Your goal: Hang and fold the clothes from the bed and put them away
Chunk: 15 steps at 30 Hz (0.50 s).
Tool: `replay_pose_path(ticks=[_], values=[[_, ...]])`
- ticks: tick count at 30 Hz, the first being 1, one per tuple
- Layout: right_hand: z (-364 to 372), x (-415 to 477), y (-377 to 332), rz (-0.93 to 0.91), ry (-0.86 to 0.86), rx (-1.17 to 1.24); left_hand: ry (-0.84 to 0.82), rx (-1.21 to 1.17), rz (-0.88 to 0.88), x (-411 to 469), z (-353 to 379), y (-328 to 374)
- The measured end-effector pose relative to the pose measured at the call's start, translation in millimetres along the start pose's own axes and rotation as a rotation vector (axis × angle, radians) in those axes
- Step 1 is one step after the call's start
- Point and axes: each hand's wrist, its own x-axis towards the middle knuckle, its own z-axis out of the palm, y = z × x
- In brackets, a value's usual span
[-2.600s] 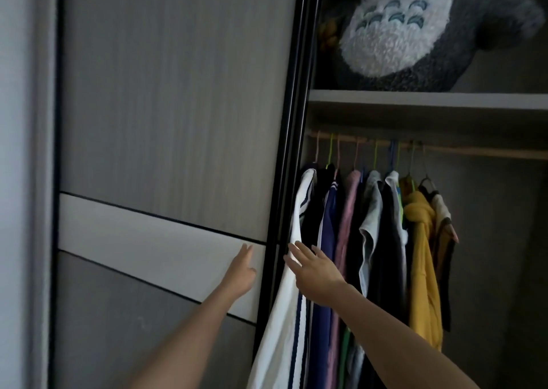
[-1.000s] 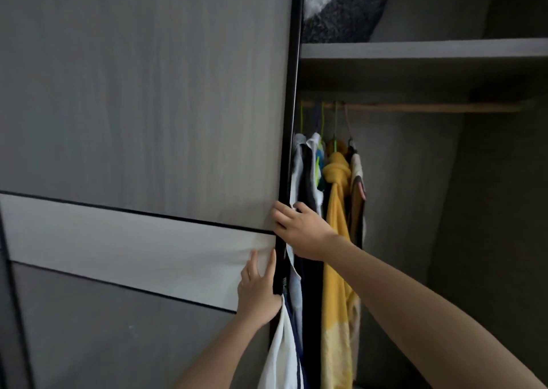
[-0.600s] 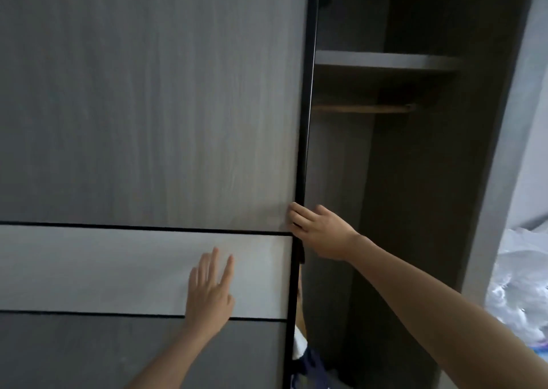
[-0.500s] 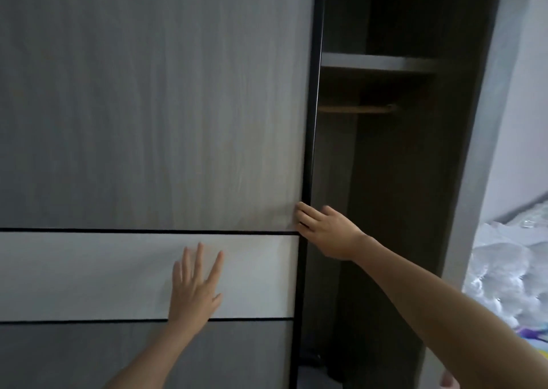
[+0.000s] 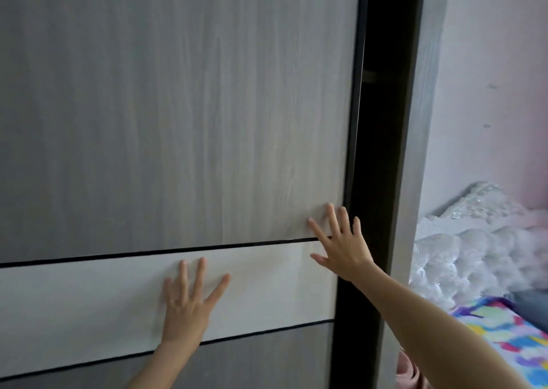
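A sliding wardrobe door (image 5: 178, 106) fills most of the view. It is grey wood-grain, crossed low down by a pale band (image 5: 89, 305) that has a thin black line along its top and bottom edges. The door's right edge carries a dark strip, and beyond it a narrow dark gap (image 5: 382, 121) shows between the door and the wardrobe's grey side panel (image 5: 415, 151). The inside of the gap is too dark to make out.

To the right of the wardrobe is a pale pink wall (image 5: 489, 92). Below it is the bed's tufted headboard (image 5: 474, 252), which looks wrapped in clear plastic. A bedsheet (image 5: 504, 335) with bright multicoloured patches lies on the bed at the lower right corner.

The right hand (image 5: 344, 249) lies flat against the door close to its right edge, fingers straight and spread. The palm crosses the upper black line and the hand grips nothing. The left hand (image 5: 185, 311) presses flat on the pale band, lower and further left, fingers splayed and empty, with its wrist over the lower black line.

A dark blue-grey fabric (image 5: 533, 302) rests on the bed at the right edge, just above the sheet. Whether it is a garment cannot be told. A pink fabric-like shape (image 5: 407, 369) sits at the foot of the side panel, too cut off to identify.
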Motion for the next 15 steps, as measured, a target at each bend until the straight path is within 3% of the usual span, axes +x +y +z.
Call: replay_pose_path(ticks=[6, 15], values=[[16, -7, 17, 0.175, -0.090, 0.047, 0.047, -0.002, 0.057, 23, 10, 46], [30, -18, 29, 0.266, -0.187, 0.091, 0.120, 0.012, 0.022, 43, 36, 96]])
